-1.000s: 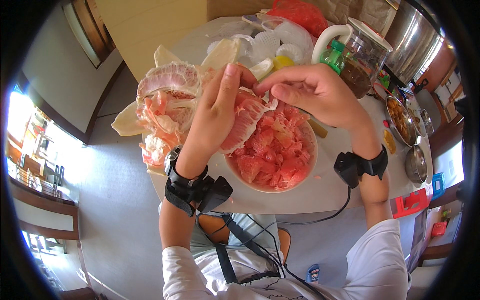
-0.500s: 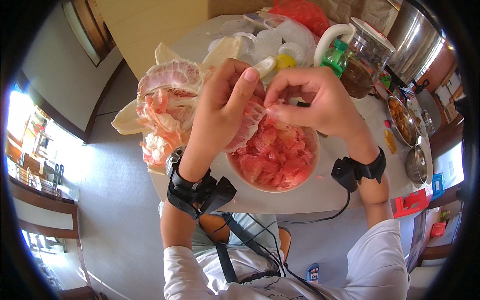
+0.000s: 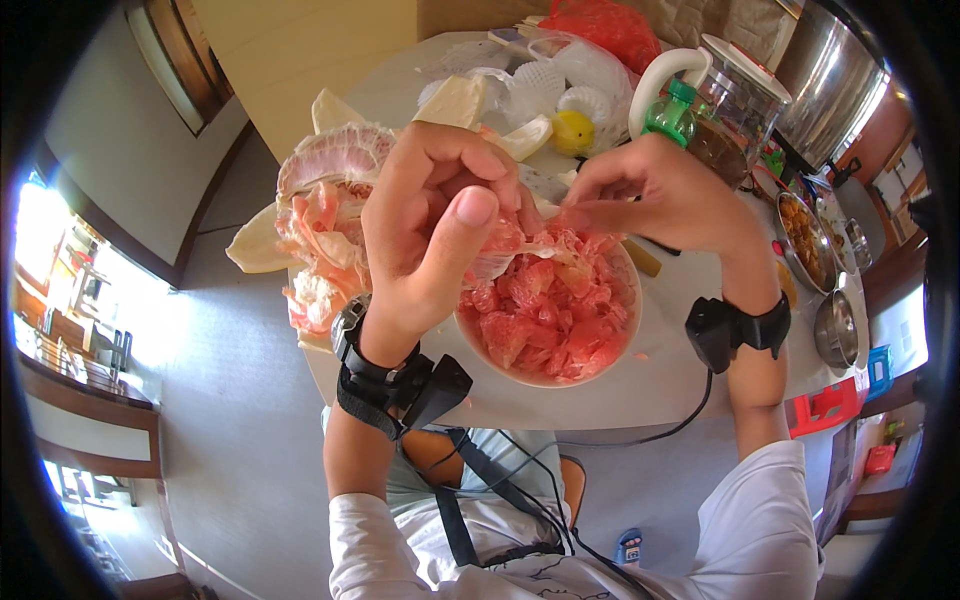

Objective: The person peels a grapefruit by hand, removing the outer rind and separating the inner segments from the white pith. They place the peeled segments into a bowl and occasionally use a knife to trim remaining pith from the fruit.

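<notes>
Holding the segment (image 3: 492, 262) in the left hand (image 3: 430, 215), at ten o'clock from the bowl (image 3: 636, 318), with fingers curled in and thumb standing free of them. Keeping the right hand (image 3: 652, 195) between one and two o'clock, half curled, with thumb and fingertips nearly together at the segment's right end (cannot tell if gripping any flesh, with the tips lost against pink). Hanging over the bowl's eleven o'clock side, in the case of the segment, with whitish skin facing out.

Heaped in the bowl with pink pulp (image 3: 555, 320). Piled between nine and ten o'clock with peel (image 3: 318, 225), right at the edge of the table (image 3: 665, 385). Set at twelve with a yellow fruit (image 3: 573, 132) and, beyond, foam nets (image 3: 537, 88); just past twelve, with a red bag (image 3: 603, 32). Stocked at one with a green bottle (image 3: 672, 115), beside a jug (image 3: 740, 95) of brown liquid. Laid at three with a steel bowl (image 3: 836, 328). Strapped at both wrists with black units (image 3: 435, 390).
</notes>
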Tool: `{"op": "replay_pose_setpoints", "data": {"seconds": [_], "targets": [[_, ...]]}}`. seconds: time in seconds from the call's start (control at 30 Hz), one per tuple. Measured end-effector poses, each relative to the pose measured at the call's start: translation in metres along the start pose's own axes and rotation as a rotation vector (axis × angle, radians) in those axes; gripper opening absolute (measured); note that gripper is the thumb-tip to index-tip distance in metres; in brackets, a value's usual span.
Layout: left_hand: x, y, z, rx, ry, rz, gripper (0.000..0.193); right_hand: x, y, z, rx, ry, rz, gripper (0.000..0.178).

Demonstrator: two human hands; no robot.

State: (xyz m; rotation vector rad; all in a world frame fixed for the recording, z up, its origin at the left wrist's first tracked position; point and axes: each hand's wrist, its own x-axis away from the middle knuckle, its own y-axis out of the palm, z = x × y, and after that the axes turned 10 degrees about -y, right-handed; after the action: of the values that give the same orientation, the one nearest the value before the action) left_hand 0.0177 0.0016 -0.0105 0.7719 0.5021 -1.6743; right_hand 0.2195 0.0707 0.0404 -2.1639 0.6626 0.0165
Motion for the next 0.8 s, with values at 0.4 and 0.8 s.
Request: {"op": "replay_pose_setpoints", "data": {"seconds": [0.4,0.8], "targets": [[-0.003,0.003,-0.005,0.057,-0.441,0.195,0.025,-0.003,0.012,-0.006,0.235,-0.033,0.072,0.014],[0.001,0.012,-0.008,-0.255,-0.332,0.225,0.032,-0.013,0.050,-0.013,-0.059,-0.164,0.301,0.023]]}}
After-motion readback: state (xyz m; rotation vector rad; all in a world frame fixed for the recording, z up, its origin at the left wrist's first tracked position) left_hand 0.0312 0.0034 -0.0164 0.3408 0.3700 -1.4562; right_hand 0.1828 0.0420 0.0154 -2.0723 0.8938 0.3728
